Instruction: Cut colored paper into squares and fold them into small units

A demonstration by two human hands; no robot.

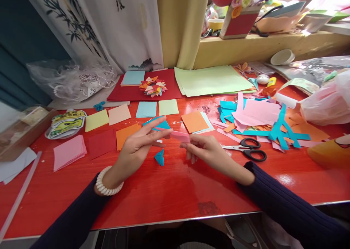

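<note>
A folded strip of pink paper (180, 136) is held above the table between my hands. My right hand (209, 148) pinches its right end between thumb and fingers. My left hand (139, 143), with a white coil band at the wrist, has its fingers stretched out and apart, one fingertip touching the strip's left end. Below them a small folded blue paper piece (159, 157) lies on the table. Blue paper (161, 123) shows partly behind my left fingers. Scissors (250, 149) with black handles lie to the right of my right hand.
Square paper stacks lie around, including pink (69, 152), red (102, 145) and yellow (96, 120). A ring of folded paper (153, 86) sits on red card at the back. Paper scraps (257, 114) pile up at right. The table's front edge (175, 221) is close to me.
</note>
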